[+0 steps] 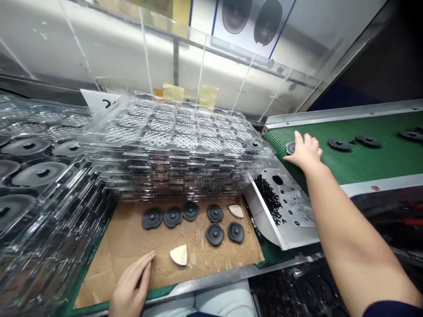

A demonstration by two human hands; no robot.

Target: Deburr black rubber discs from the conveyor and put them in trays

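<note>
Out over the green conveyor belt (363, 163), my right hand (307, 153) reaches with its fingers spread. Beside its fingertips, partly covered by them, is a dark round part (290, 148); I cannot tell whether they touch. My left hand (130, 284) rests at the near edge of the cardboard sheet (115, 251), fingers stretched out and holding nothing. A cream wedge-shaped piece (179, 255) lies just right of it. Several black disc-like parts with a central stub, such as one black disc (215, 234), lie farther back on the cardboard, along with a second cream wedge (235, 211).
A tall stack of clear plastic trays (181, 149) stands behind the cardboard. More stacked trays (42, 211) holding dark discs rise at the left. A white bin (264, 220) with small black pieces (269, 198) sits at the right. More dark parts (368, 141) lie along the belt.
</note>
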